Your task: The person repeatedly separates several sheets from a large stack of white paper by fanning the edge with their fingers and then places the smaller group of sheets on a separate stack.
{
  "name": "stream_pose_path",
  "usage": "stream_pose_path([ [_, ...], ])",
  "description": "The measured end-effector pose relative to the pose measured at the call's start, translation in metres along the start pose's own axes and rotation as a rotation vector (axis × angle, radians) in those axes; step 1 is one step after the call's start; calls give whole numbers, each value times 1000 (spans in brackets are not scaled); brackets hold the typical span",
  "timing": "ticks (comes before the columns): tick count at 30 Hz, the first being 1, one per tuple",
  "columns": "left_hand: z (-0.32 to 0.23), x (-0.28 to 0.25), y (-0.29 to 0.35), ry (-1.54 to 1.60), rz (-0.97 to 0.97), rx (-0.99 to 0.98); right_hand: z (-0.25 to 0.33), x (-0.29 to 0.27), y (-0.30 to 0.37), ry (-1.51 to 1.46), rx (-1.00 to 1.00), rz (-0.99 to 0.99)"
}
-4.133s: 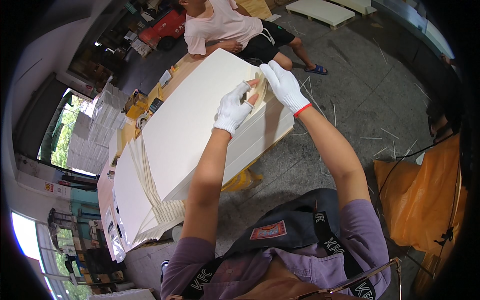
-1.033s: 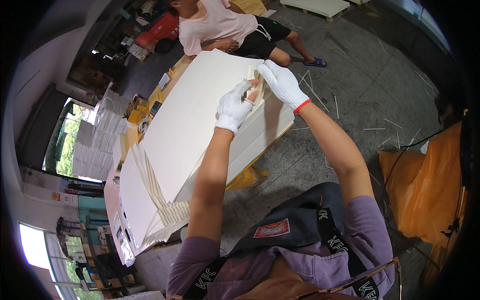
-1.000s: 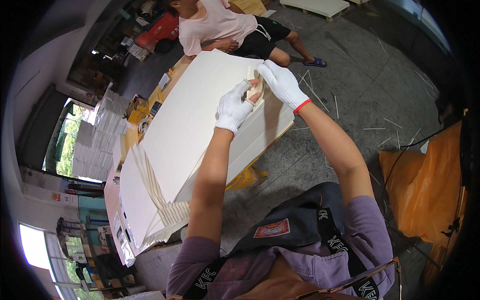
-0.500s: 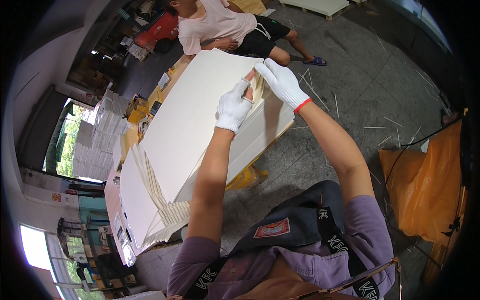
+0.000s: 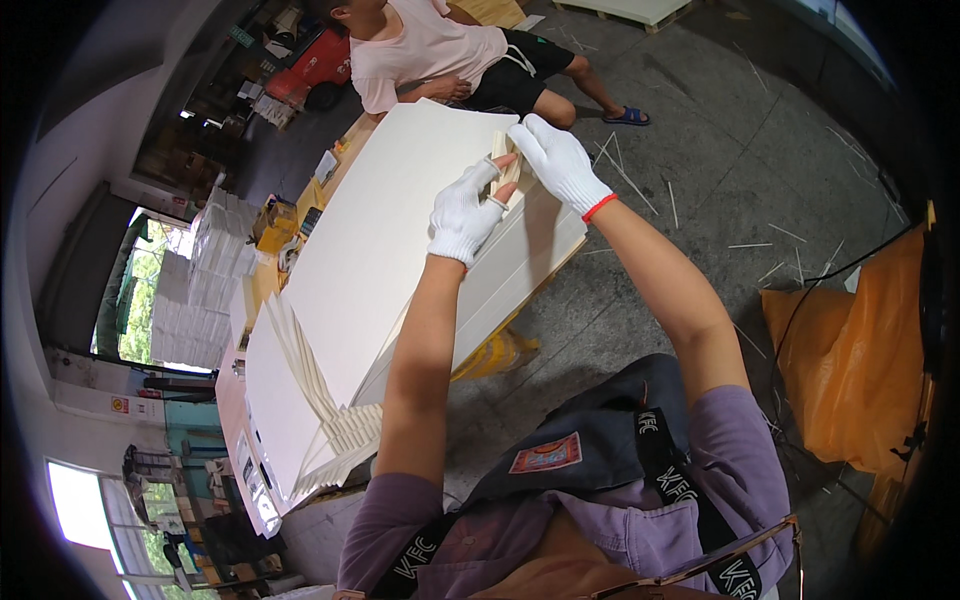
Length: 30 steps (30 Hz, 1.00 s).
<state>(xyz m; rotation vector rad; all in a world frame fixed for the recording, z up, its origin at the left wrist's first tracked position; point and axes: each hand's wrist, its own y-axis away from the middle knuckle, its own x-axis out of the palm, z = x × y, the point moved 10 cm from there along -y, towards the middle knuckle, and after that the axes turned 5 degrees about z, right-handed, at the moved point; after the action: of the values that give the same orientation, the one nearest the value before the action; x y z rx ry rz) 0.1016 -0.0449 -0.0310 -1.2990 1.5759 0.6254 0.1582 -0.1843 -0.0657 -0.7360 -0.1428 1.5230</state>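
Observation:
A thick stack of large white paper sheets lies in front of me, its top sheets curling up at the far right corner. My left hand, in a white glove with bare fingertips, pinches the bent edges of several sheets at that corner. Just beyond it, my right hand, in a white glove with a red cuff, closes around the same corner; its fingertips are partly hidden. At the near left end of the stack, a fanned-out batch of sheets shows stepped, cream-coloured edges.
Across the stack a person in a pink shirt sits by the table. Small boxes line the table's left side. An orange sheet hangs at the right. Paper strips litter the grey floor, and a yellow container stands beneath the stack.
The sheet edges at the corner now bend up further between my left fingertips, and that thumb and finger sit wider apart. My right hand stays at the corner, having shifted only slightly.

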Motion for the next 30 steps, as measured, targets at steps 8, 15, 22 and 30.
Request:
stream_pose_path([
  [8,1,0,1,3,44,-51,-3,2,-1,8,31,21],
  [15,-23,-1,12,-291,-194,327,8,-15,3,34,-1,71],
  [22,-13,-7,17,-208,-173,151,-14,-8,21,416,181,448],
  [30,26,3,-33,-326,-110,-52,22,-12,12,649,-239,282],
])
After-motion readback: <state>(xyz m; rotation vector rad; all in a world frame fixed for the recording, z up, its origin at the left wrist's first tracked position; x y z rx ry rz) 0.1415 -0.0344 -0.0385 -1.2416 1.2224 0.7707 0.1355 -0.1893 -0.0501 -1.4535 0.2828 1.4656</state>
